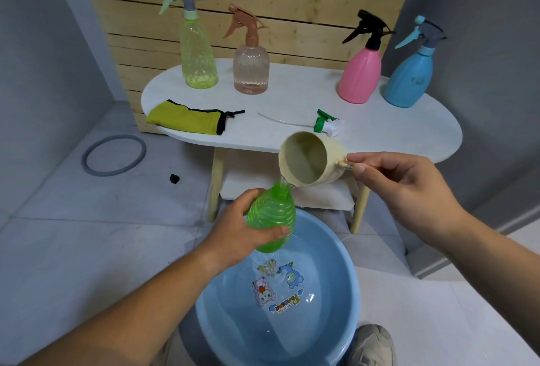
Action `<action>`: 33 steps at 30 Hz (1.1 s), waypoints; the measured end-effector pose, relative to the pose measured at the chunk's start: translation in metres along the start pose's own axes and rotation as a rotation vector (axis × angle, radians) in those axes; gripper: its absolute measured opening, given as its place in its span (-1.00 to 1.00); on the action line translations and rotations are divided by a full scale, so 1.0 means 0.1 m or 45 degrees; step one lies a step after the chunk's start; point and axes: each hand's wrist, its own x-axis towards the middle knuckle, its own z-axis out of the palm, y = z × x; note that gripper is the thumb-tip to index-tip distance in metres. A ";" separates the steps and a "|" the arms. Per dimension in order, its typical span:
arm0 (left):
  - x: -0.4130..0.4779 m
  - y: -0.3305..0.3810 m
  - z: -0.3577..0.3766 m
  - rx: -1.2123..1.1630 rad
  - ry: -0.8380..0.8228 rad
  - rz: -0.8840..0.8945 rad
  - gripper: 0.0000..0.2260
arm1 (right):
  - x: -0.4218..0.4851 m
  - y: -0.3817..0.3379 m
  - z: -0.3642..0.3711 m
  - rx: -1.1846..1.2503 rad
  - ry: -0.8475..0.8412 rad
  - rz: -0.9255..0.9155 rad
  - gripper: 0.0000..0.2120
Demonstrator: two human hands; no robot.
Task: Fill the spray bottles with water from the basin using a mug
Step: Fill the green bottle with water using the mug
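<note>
Head view: at frame centre the left hand (233, 237) wraps around a green bottle (271, 216) held above the blue basin (347, 278) at lower centre, while the right hand (400, 187) pinches the handle of a tilted cream mug (309, 158), water running from its lip into the bottle's neck.

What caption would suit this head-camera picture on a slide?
Right hand tips a cream mug, pouring water into the green bottle held by the left hand over the blue basin.
</note>
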 end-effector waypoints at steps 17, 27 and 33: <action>0.00 -0.01 0.00 0.006 -0.008 -0.002 -0.46 | 0.00 -0.01 0.00 -0.067 0.040 -0.047 -0.90; 0.00 -0.05 0.01 0.008 0.001 0.000 -0.47 | -0.02 -0.02 0.01 -0.122 0.036 -0.087 -0.92; 0.00 -0.07 0.01 0.012 -0.002 0.002 -0.47 | -0.02 -0.01 0.02 -0.168 0.035 -0.088 -0.92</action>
